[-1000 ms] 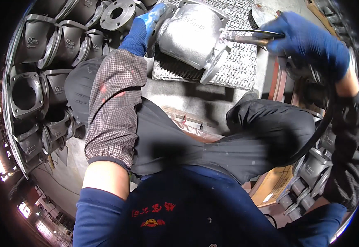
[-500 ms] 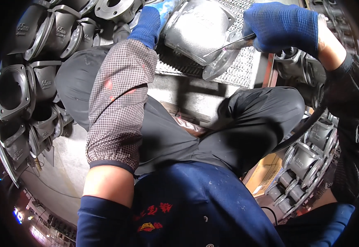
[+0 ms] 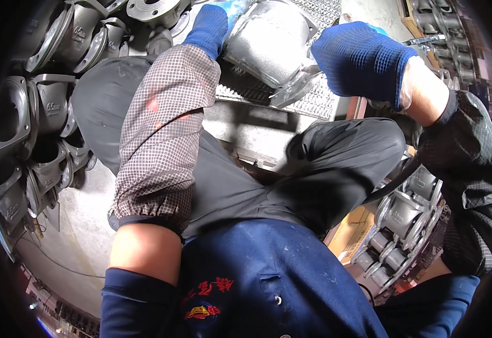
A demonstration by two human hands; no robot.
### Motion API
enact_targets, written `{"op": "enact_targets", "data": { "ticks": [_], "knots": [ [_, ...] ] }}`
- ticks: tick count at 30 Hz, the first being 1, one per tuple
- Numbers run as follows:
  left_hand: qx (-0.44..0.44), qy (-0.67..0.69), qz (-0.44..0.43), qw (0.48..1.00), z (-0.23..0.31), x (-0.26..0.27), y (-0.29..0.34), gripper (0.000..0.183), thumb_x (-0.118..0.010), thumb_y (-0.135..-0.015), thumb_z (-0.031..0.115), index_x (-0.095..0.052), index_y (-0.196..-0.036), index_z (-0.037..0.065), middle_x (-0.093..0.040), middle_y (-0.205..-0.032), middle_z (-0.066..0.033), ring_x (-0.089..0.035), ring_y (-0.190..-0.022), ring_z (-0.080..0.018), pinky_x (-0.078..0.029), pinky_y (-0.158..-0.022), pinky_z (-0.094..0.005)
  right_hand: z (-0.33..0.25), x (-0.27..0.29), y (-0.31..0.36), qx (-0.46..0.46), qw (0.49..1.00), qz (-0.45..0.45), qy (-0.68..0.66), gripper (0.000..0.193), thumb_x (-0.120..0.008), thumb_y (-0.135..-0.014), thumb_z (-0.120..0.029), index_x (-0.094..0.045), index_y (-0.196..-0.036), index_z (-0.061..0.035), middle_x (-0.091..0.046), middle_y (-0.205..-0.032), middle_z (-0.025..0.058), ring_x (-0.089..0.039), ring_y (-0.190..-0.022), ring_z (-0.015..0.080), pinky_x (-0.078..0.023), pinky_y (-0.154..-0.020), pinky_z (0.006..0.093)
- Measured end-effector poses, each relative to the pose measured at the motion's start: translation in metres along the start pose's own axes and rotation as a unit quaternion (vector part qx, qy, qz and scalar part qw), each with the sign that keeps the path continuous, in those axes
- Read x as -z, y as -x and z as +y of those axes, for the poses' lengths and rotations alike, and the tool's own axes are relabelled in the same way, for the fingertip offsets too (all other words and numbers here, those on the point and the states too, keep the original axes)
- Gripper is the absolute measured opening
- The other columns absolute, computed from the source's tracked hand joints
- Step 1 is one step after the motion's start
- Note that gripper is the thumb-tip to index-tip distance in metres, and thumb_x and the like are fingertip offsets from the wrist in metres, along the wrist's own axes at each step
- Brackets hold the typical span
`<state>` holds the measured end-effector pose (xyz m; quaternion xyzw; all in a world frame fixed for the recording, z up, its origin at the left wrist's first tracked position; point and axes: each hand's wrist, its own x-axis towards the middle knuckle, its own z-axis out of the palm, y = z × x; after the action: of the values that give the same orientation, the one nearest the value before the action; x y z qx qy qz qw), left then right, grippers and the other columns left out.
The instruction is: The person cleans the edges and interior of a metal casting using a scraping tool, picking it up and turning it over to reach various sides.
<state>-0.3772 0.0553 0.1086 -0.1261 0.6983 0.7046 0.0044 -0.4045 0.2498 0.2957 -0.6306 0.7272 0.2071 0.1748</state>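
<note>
A silvery metal valve body (image 3: pixel 268 44) with round flanges lies on its side at the top of the view. Its lower flange (image 3: pixel 295 87) tips toward me. My left hand (image 3: pixel 216 23), in a blue knitted glove with a lighter blue coating, grips the casting's left side; the fingertips run out of view. To the right of the casting is my right hand (image 3: pixel 361 65), also gloved, its fingers curled closed. The thin pointed tool it held a moment ago is now hidden by the glove. A narrow rod (image 3: pixel 424 39) shows beyond the wrist; I cannot tell whether it belongs to that tool.
Under the casting is a ridged metal plate (image 3: pixel 319 104). Similar grey castings (image 3: pixel 49 107) are stacked at the left, and more castings (image 3: pixel 406 217) stand at the right beside a cardboard box (image 3: pixel 352 231). My bent knees (image 3: pixel 350 152) frame the work spot from below.
My right hand has moved left and slightly down, turning so that the pointed tool's tip no longer shows. My left hand stays at the casting's left side. The whole view has shifted a little.
</note>
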Motion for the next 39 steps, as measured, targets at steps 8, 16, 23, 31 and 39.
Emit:
{"op": "enact_targets", "data": {
  "ticks": [8, 16, 23, 31, 39],
  "knots": [
    [-0.011, -0.011, 0.004, 1.000, -0.003, 0.004, 0.001, 0.045, -0.035, -0.096, 0.031, -0.044, -0.129, 0.002, -0.048, -0.128, -0.0123, -0.048, -0.116, -0.0237, -0.036, -0.100, -0.0325, 0.000, 0.020, 0.003, 0.027, 0.998, -0.048, -0.007, 0.014, -0.054, -0.067, -0.004, -0.066, -0.073, 0.0018, -0.063, -0.071, 0.0212, -0.065, -0.067, 0.0328, -0.054, -0.062, 0.0380],
    [-0.025, -0.018, 0.005, 1.000, -0.005, 0.003, 0.004, 0.046, -0.034, -0.096, 0.032, -0.043, -0.129, 0.002, -0.048, -0.128, -0.0126, -0.047, -0.117, -0.0239, -0.035, -0.100, -0.0326, -0.020, 0.004, -0.012, -0.044, 0.995, -0.091, -0.002, 0.013, -0.055, -0.067, -0.006, -0.066, -0.071, 0.0003, -0.063, -0.071, 0.0204, -0.065, -0.066, 0.0321, -0.053, -0.061, 0.0381],
    [-0.034, -0.035, 0.010, 0.999, -0.003, 0.005, 0.005, 0.046, -0.034, -0.096, 0.032, -0.043, -0.129, 0.001, -0.047, -0.129, -0.0128, -0.047, -0.117, -0.0241, -0.035, -0.101, -0.0326, -0.015, 0.029, -0.011, -0.084, 0.983, -0.159, 0.035, 0.018, -0.054, -0.066, -0.005, -0.067, -0.077, -0.0008, -0.064, -0.073, 0.0201, -0.066, -0.068, 0.0305, -0.053, -0.063, 0.0376],
    [-0.064, -0.066, 0.026, 0.995, -0.002, 0.003, 0.005, 0.046, -0.034, -0.096, 0.032, -0.043, -0.129, 0.001, -0.047, -0.129, -0.0131, -0.046, -0.118, -0.0243, -0.035, -0.101, -0.0327, 0.033, 0.006, 0.021, -0.054, 0.987, 0.132, 0.070, 0.014, -0.054, -0.070, -0.008, -0.065, -0.075, 0.0001, -0.060, -0.062, 0.0172, -0.062, -0.055, 0.0263, -0.051, -0.053, 0.0372],
    [-0.198, -0.209, 0.083, 0.954, -0.027, 0.017, 0.014, 0.047, -0.034, -0.096, 0.033, -0.043, -0.129, 0.001, -0.047, -0.129, -0.0134, -0.046, -0.118, -0.0245, -0.034, -0.101, -0.0328, 0.034, -0.086, 0.051, -0.347, 0.592, 0.349, -0.638, 0.035, -0.061, -0.082, -0.019, -0.058, -0.105, 0.0078, -0.063, -0.070, 0.0119, -0.062, -0.059, 0.0162, -0.044, -0.044, 0.0188]
  ]
}}
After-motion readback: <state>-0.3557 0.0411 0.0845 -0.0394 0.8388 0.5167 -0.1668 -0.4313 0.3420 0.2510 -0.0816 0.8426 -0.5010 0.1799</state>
